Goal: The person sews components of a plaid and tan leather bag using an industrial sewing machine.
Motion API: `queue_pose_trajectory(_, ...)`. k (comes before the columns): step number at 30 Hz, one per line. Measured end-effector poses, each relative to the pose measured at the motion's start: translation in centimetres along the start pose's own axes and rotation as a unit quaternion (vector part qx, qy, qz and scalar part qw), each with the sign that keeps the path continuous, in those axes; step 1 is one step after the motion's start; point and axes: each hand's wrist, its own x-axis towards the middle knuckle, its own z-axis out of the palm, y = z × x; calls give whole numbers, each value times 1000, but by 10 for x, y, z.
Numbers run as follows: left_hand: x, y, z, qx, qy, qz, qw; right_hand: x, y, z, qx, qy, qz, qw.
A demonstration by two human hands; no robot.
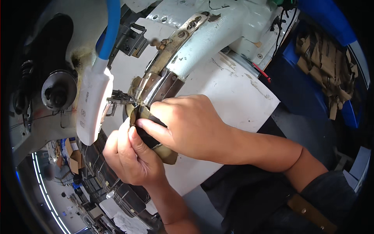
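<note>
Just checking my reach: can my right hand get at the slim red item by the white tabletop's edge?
Probably yes: nothing seems to block the way across the white tabletop to the slim red item, though the right hand is at the dark and olive piece.

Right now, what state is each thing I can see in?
Left hand: pinching the piece's edge
Right hand: thumb against the piece, grip partly hidden
Olive-and-black piece: held, bent
White lamp: lit
Blue lamp neck: curved
Red-ended tool: lying down, unheld
Brown pieces: heaped
Cardboard box: open
Strip lights: lit
</note>
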Motion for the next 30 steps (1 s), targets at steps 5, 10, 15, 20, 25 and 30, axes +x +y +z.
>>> queue_pose_trajectory(5, 33, -34, -23, -37, -109, 195, 974, 2, -5, 10, -48, -5, 31, 998)
queue_pose_trajectory(10, 51, -40, -28, -98, -211, 277, 932, -5, -1, 2, 23, 6, 48, 999)
queue_pose_trajectory(15, 52, -36, -23, -167, -243, 194, 936, -28, 1, -17, 327, -122, 221, 911)
queue_pose_trajectory(20, 48, -28, -28, -207, -263, 58, 941, -28, 4, -13, 368, -129, 184, 902)
queue_pose_trajectory(25, 50, -29, -22, -196, -255, 81, 944, -23, 8, -6, 404, -120, 186, 888)
queue_pose_trajectory(30, 48, -34, -15, -149, -219, 151, 952, -15, 5, 7, 456, -95, 192, 864)
